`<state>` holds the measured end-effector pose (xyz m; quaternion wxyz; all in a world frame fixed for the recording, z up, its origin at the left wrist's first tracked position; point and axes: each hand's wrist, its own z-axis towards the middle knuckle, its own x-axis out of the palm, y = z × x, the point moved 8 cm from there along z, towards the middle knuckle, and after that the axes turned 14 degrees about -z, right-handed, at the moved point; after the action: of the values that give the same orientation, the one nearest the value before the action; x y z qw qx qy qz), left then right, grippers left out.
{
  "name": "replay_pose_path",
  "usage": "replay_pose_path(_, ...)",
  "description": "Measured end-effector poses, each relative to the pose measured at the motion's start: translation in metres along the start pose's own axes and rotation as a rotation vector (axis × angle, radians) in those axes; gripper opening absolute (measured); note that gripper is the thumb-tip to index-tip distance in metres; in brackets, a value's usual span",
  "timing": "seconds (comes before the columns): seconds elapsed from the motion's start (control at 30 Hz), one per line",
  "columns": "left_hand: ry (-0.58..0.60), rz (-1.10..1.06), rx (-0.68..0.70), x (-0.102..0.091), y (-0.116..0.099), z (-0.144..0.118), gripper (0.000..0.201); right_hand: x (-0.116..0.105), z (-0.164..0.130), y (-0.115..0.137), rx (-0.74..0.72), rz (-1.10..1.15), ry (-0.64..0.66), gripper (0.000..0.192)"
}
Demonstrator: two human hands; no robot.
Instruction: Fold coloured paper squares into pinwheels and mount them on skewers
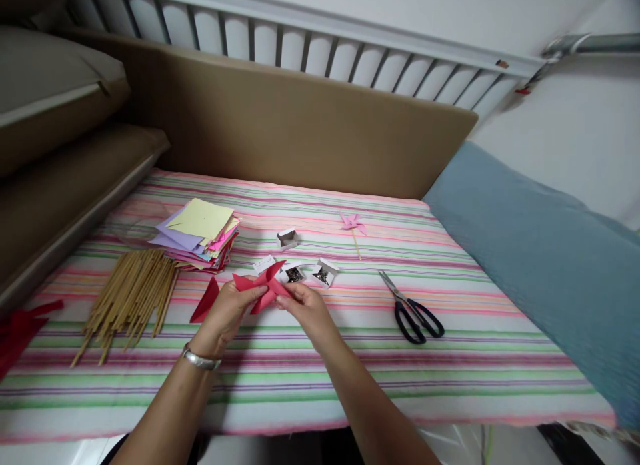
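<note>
Head view of a striped tablecloth point(310, 378) spread over a low surface. At centre frame, the left hand point(227, 315) and right hand point(307, 305) meet on a folded red paper piece point(263, 285), each pinching it between thumb and fingertips; the paper is held just above the cloth. A silver bracelet point(201, 359) circles the left wrist. Left of the hands, a bundle of wooden sticks point(130, 295) lies fanned on the cloth, and above it sits a stack of coloured paper squares point(200, 235), yellow sheet uppermost. Just beyond the hands stand small open boxes of pins point(324, 273). A finished pink pinwheel on a stick point(353, 225) lies at upper centre. Black-handled scissors point(413, 311) lie shut, right of the hands. Red scraps point(20, 325) show at the left edge.
</note>
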<state>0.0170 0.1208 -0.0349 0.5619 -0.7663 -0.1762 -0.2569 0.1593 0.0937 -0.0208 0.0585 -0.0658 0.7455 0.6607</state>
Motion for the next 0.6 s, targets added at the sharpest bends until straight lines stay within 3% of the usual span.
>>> replay_pose_path(0.13, -0.046, -0.027, 0.022, -0.011, -0.004, 0.000, 0.020, -0.019, 0.006, -0.009, 0.084, 0.101, -0.054, 0.038)
replay_pose_path(0.27, -0.104, -0.046, -0.063, -0.019, 0.019, -0.019, 0.023, -0.024, -0.004, -0.029, 0.211, 0.303, -0.086, 0.047)
replay_pose_path(0.43, -0.214, -0.080, -0.086, -0.033, 0.057, -0.039, 0.026, -0.032, -0.050, -0.058, 0.321, 0.450, -0.096, 0.048)
replay_pose_path(0.6, -0.231, -0.046, -0.060, -0.034, 0.068, -0.031, 0.026, -0.050, -0.100, -0.085, 0.376, 0.539, -0.121, 0.043)
